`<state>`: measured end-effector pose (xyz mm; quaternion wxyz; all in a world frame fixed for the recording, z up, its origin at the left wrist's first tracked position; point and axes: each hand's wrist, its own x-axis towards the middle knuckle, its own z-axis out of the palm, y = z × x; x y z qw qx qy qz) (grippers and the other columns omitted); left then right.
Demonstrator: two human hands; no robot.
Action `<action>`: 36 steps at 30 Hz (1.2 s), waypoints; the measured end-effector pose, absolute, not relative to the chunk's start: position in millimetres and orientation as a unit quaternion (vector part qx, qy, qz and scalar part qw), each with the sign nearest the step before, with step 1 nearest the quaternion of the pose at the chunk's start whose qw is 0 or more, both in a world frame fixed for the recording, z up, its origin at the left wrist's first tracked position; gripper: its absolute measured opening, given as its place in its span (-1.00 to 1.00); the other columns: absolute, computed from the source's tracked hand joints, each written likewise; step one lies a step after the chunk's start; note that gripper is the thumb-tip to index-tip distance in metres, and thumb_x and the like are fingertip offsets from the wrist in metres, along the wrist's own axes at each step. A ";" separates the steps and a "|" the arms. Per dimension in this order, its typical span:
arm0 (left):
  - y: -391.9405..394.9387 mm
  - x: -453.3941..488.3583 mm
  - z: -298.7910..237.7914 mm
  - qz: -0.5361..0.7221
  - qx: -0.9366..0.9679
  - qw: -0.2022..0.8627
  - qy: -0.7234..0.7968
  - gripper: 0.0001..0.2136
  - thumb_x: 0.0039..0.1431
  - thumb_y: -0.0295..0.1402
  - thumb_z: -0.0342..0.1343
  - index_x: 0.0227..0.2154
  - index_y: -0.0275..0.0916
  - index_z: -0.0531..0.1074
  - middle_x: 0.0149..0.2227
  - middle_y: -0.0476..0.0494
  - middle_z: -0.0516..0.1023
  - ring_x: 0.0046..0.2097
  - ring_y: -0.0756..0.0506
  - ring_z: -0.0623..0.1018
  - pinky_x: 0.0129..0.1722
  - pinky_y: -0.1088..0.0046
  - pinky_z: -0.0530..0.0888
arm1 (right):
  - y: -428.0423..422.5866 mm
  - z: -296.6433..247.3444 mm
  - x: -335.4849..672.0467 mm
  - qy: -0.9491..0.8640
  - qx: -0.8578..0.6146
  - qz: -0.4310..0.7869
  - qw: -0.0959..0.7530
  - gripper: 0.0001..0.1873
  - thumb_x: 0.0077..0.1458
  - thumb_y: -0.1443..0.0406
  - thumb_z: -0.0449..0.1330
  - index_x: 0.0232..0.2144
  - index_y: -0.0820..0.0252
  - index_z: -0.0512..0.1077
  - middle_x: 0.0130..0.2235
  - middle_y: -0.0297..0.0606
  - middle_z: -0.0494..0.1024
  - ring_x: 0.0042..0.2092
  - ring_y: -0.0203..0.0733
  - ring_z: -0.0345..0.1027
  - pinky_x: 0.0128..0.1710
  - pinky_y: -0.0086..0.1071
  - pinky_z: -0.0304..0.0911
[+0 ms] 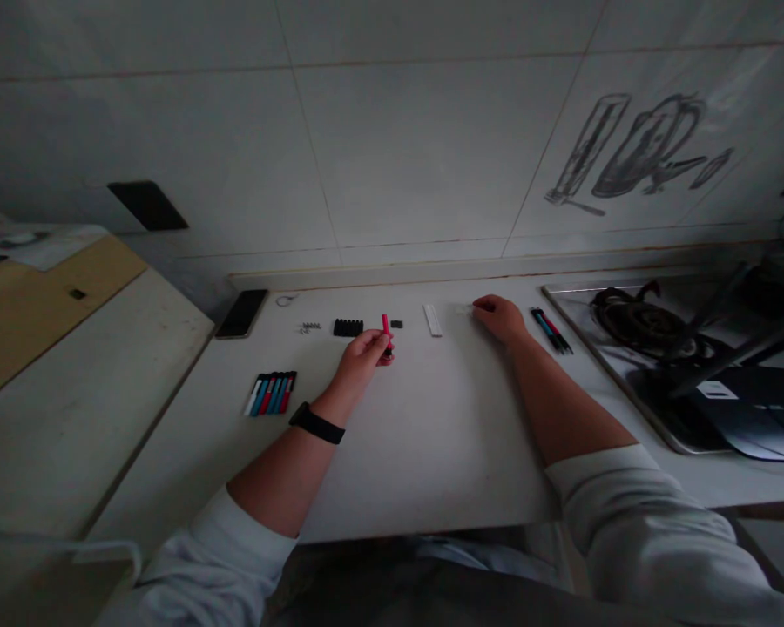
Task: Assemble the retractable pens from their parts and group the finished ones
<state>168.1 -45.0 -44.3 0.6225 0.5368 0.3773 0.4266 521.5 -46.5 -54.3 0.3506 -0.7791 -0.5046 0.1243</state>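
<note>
1. Biggest worry from my end: the right hand (502,320), right of centre frame, is at some small clear pieces (463,310). See-through bits on a pale desk (424,453) are hard to judge, so I reckon a fingertip could nudge one away or pinch two together.

2. Does that hand actually have one? Can't tell, sorry. Fingers are bent and nearly together, tips at the right end of the pieces, but it's too dim and small for me to call.

3. Left hand (363,347), mid-frame, is closed on a red pen barrel (385,323), thumb against fingers, with the barrel poking up out of the grip. It's thin and likely slick, so a loose pinch could let it twist. There's a dark bit at the lower end; if that isn't fixed (I can't see), it could drop out.

4. Crowding's the other thing. Small dark pieces (397,324) lie just right of the barrel, and a row of black parts (348,327) sits just left, so a sloppy wrist swing might scatter either.

5. Layout-wise: barrel in the left hand, clear pieces by the right fingertips, white sticks (432,320) between the two hands, nearer the clear pieces.
</note>
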 end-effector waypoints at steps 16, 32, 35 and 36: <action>-45.5 169.9 -45.7 0.398 0.613 0.574 0.370 -0.69 0.23 -0.08 0.22 -0.23 -0.26 0.51 -0.30 -0.12 0.57 -0.33 -0.01 0.56 -0.30 0.46 0.53 | -47.4 -49.5 515.0 -0.472 -0.732 0.060 0.488 -0.77 0.14 0.15 0.17 -0.25 0.16 0.49 -0.26 -0.15 0.64 -0.23 -0.12 0.48 -0.09 -0.22 0.34; -65.1 169.1 -31.1 0.362 0.787 0.376 0.329 -0.85 0.33 -0.30 0.14 -0.15 -0.20 0.55 -0.17 -0.12 0.65 -0.20 -0.06 0.59 -0.19 0.42 0.51 | -93.0 -3.1 381.9 -0.589 -0.494 0.323 0.552 -0.71 0.11 0.05 0.32 -0.34 0.14 0.50 -0.41 -0.32 0.52 -0.36 -0.25 0.37 -0.29 -0.33 0.29; -65.2 168.9 -31.4 0.362 0.797 0.358 0.324 -0.86 0.33 -0.31 0.15 -0.15 -0.20 0.55 -0.16 -0.13 0.64 -0.19 -0.07 0.59 -0.17 0.40 0.51 | -94.6 -4.4 381.9 -0.611 -0.519 0.281 0.527 -0.71 0.14 0.04 0.30 -0.33 0.14 0.53 -0.39 -0.30 0.54 -0.36 -0.24 0.37 -0.31 -0.34 0.27; -65.2 168.8 -31.5 0.361 0.801 0.353 0.323 -0.86 0.33 -0.32 0.15 -0.15 -0.20 0.55 -0.16 -0.13 0.64 -0.18 -0.07 0.59 -0.17 0.40 0.51 | -95.2 -4.2 382.0 -0.620 -0.526 0.264 0.520 -0.71 0.15 0.04 0.29 -0.33 0.14 0.54 -0.38 -0.29 0.56 -0.35 -0.23 0.38 -0.31 -0.33 0.27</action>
